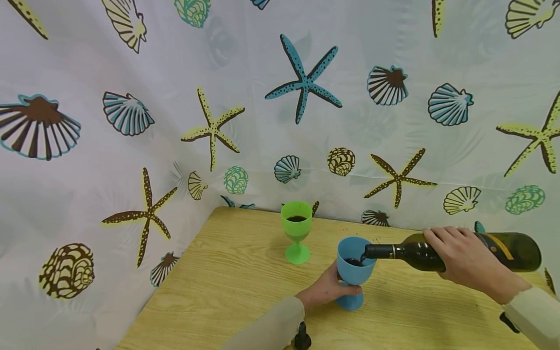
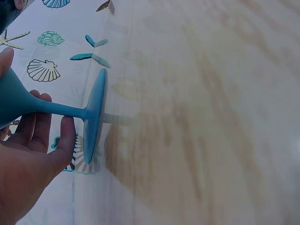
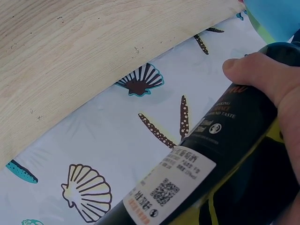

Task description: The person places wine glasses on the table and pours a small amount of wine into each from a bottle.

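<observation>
My left hand (image 1: pixel 325 290) holds a blue plastic goblet (image 1: pixel 356 269) low by its bowl and stem. In the left wrist view the goblet's round foot (image 2: pixel 95 116) is close over the tabletop. From the right, my right hand (image 1: pixel 470 260) grips a dark wine bottle (image 1: pixel 420 253) around its body, tipped nearly level. The bottle's mouth is over the goblet's rim, and dark liquid (image 1: pixel 353 262) runs from it into the bowl. A white label with a QR code (image 3: pixel 164 191) shows on the bottle in the right wrist view.
A green goblet (image 1: pixel 297 231) with dark liquid inside stands upright behind and left of the blue one. The wood-grain table (image 1: pixel 210 291) ends against a white curtain (image 1: pixel 258 141) printed with shells and starfish, at the back and left.
</observation>
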`<state>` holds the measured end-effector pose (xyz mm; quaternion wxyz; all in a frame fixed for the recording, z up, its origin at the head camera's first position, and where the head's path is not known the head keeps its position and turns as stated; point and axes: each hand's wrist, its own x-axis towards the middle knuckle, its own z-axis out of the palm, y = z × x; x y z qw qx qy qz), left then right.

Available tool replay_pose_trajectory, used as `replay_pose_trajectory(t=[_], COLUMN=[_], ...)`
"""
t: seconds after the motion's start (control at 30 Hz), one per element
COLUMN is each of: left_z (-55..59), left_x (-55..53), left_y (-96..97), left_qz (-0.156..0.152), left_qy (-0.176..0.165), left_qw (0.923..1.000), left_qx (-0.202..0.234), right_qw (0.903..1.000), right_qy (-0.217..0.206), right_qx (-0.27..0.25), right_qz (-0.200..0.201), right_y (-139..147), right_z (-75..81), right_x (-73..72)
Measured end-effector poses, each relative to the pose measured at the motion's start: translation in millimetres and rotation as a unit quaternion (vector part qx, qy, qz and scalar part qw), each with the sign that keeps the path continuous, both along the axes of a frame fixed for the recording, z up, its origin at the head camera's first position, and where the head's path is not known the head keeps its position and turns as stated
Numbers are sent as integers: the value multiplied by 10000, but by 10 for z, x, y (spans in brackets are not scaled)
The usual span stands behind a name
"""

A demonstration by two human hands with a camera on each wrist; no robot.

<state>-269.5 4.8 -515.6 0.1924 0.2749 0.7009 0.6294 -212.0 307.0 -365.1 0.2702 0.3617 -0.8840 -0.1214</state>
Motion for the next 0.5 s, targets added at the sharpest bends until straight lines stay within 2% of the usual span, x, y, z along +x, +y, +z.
replay_pose_trajectory(t=[0.5], left_z=[7], left_x=[-6], left_y=[2], left_qz=[48], left_qy=[56], left_qw=[9999], left_qx=[-112], right_qw=[10000], right_qy=[-12], right_qx=[-17], right_qz=[34], right_y=[2], right_z=[-9], right_x=[-3])
